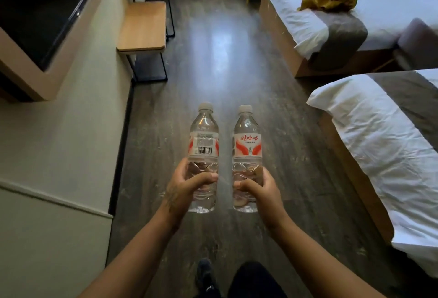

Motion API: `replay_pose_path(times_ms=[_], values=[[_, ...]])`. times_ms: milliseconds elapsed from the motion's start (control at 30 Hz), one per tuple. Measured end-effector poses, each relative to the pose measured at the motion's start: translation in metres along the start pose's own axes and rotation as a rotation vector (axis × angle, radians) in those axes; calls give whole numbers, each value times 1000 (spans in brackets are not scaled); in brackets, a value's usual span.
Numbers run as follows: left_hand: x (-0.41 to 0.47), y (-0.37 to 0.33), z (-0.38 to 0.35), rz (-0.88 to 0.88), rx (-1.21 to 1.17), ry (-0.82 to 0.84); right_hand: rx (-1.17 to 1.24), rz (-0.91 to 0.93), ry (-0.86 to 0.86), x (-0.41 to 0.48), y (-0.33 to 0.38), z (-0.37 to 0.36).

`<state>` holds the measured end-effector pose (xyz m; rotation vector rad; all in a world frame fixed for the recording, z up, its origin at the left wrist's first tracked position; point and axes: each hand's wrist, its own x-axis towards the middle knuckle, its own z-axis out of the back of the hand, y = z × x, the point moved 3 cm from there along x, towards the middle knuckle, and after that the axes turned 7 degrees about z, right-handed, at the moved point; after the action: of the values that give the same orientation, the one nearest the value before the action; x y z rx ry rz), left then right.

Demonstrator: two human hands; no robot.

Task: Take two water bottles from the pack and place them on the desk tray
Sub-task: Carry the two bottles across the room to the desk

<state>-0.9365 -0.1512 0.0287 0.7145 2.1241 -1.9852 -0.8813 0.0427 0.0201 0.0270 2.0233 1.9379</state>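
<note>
Bottles: two clear water bottles are held upright over the dark floor, side by side with a gap between them; the left bottle [203, 155] shows its barcode, the right bottle [247, 155] shows its red label.
Handling: both look full and capped, so some weight is expected in each; the plastic wall is thin and probably gives under a hard squeeze, and the smooth surface may slip a little.
Where to hold: the ribbed lower part under the label is judged the best place, and this is where both are taken.
Left hand [187, 186]: it is closed around the lower body of the left bottle, thumb across the front, fingers hidden behind.
Right hand [258, 187]: it is wrapped in the same manner around the lower body of the right bottle.
Arms: both forearms are stretched forward and slightly inward, wrists near level.
Surroundings: a wooden shelf [143, 26] is seen at the left wall, two beds [308, 29] at the right.
Tray: no desk tray and no pack can be seen, so the placing is judged not yet done.
</note>
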Motion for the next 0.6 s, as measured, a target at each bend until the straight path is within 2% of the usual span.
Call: replay_pose_path(times_ms=[267, 600], values=[[128, -51, 9, 27, 36, -27, 16, -20, 6, 138, 20, -10], [326, -127, -17, 71, 27, -46, -32, -51, 33, 360, 54, 3]])
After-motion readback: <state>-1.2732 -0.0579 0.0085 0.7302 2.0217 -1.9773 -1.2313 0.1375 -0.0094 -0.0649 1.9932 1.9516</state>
